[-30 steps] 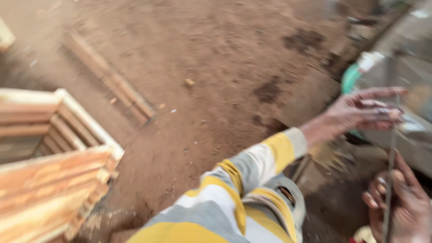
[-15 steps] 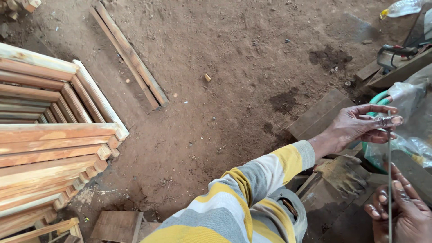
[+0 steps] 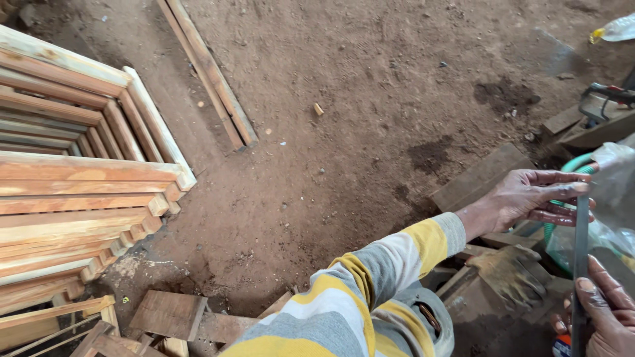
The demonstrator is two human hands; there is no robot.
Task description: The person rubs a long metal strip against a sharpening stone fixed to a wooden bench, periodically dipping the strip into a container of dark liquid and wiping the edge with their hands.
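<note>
The long thin grey metal strip (image 3: 581, 264) is standing upright: the left hand (image 3: 529, 196) is pinching its top with curled fingers (image 3: 570, 188), the right hand (image 3: 605, 311) is gripping its lower part.

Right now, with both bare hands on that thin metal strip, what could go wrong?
The metal strip looks thin-edged, and the left hand and right hand grip it bare while a work glove lies unused below; a slip might cut a finger. Wood offcuts and a green hose lie on the dirt floor close by, so a step could catch. The plastic bag beside the strip might snag.
</note>
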